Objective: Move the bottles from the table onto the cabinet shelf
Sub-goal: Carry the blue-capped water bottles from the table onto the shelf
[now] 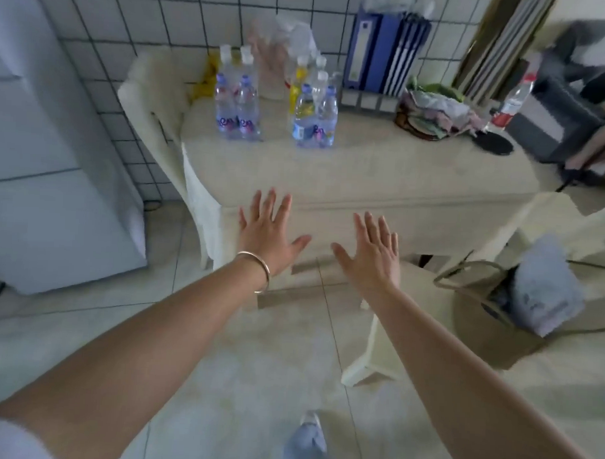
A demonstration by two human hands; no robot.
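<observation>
Bottles are standing in two clusters toward the far left corner of the tabletop (382,170): a left cluster (237,100) of four and a right cluster (314,109) of several more, some with yellow contents, the exact count being hard to tell where they overlap. One more bottle with a red label (511,99) is standing alone near the far right edge. No cabinet shelf is showing in this view, and none of the bottles is being held, so the task is looking barely begun, with every visible bottle waiting to be carried over. The left hand (268,233) and right hand (374,256) are both hovering at the near edge of the tabletop, fingers (273,202) spread straight and gripping nothing. The clusters are sitting well apart from both hands, across the tabletop toward the tiled wall; the left cluster is lying roughly ahead of the left hand, the right cluster ahead of the gap between the hands.
</observation>
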